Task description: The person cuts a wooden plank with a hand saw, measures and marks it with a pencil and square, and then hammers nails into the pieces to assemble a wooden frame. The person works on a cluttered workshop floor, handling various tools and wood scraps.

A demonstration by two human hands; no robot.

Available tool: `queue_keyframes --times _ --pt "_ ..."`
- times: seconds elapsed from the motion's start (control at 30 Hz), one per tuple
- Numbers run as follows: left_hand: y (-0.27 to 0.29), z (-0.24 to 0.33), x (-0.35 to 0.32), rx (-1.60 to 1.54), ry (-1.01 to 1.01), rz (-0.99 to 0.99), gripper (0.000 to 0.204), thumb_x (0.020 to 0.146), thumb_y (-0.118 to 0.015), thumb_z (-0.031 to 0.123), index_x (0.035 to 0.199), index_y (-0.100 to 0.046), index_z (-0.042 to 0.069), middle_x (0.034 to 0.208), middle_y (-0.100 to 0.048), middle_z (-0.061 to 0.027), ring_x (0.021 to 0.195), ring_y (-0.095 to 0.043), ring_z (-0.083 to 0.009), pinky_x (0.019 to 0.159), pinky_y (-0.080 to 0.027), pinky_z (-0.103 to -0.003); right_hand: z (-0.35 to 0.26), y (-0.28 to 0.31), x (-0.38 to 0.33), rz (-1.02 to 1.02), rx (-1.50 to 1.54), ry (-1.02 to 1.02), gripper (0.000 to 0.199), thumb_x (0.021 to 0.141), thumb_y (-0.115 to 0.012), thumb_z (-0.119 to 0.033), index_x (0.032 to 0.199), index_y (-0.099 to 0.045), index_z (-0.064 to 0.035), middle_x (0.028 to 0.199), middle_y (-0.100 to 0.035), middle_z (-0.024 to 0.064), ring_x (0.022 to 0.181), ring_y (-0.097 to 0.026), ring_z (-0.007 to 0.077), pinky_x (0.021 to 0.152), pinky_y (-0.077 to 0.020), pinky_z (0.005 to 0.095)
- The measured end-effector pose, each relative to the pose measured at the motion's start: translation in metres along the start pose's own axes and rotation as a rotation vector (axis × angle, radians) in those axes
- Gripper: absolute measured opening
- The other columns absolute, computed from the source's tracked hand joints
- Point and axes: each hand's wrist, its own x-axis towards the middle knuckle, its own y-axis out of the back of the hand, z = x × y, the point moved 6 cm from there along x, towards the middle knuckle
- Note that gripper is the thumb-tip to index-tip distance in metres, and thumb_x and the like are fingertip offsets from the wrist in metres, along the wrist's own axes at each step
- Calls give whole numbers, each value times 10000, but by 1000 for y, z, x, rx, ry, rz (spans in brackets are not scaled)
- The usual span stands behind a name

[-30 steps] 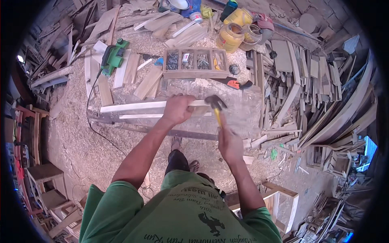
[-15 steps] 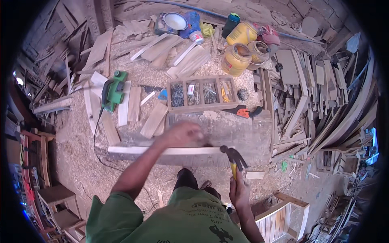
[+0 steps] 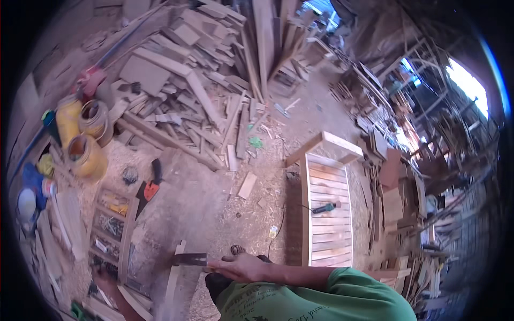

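Observation:
My right hand (image 3: 243, 266) is wrapped round the handle of a claw hammer (image 3: 190, 259), whose head is over one end of a pale wooden strip (image 3: 172, 283). The strip lies across the workbench (image 3: 182, 198). At lower left my left hand (image 3: 103, 277) reaches to the end compartment of a wooden nail tray (image 3: 127, 243); its fingers are dark and blurred there. Nails fill other compartments, with a small white box in one and yellow pieces in another. A handsaw with an orange and black handle (image 3: 152, 190) lies beside the tray.
Yellow tubs (image 3: 87, 160) stand at the back left. Beyond the bench, a heap of wood offcuts (image 3: 176, 80) covers the floor. To my right is a slatted wooden frame (image 3: 327, 187) with a green-bodied power tool (image 3: 325, 207) on it. Loose boards (image 3: 67, 214) lie at far left.
The view has swung to the right, bringing the slatted frame fully in. My left hand has gone from above the strip to the nail tray. The hammer stays in my right hand.

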Motion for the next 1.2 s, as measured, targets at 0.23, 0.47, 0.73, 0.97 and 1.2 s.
queue_keyframes --times 0.23,0.47,0.73,0.97,1.2 --pt "27 4 6 39 100 -40 253 1047 -644 194 1140 -726 -26 1053 -755 -212 916 -668 -345 972 -533 -438 1 11 2 -91 -32 45 599 1119 -620 -244 1694 -460 -299 1010 -727 180 602 -672 385 574 -559 484" --pt "39 18 4 489 0 89 481 1078 -629 461 1243 -775 33 1186 -795 -203 1081 -753 -389 817 -603 -547 12 14 6 -151 -108 36 625 1089 -662 -229 1678 -484 -336 1029 -729 174 712 -719 372 633 -587 486" --pt "58 141 -90 -1102 511 327 297 1062 -623 219 1299 -612 41 1029 -718 -103 825 -735 -224 741 -621 -361 12 10 14 17 -32 185 701 1078 -656 -286 1724 -388 -341 913 -741 257 699 -706 486 642 -576 589" --pt "76 282 -214 -1193 559 329 161 1039 -620 37 1178 -701 48 924 -706 -50 774 -692 -143 696 -587 -297 -6 13 19 14 -68 209 648 1106 -613 -210 1717 -405 -258 948 -745 271 761 -722 503 662 -579 587" --pt "73 346 -274 -553 34 482 116 1010 -767 72 1114 -768 20 960 -737 -67 893 -702 -176 853 -563 -311 -18 15 16 29 -145 274 645 1101 -617 -154 1714 -415 -162 942 -752 287 736 -709 510 650 -559 579"
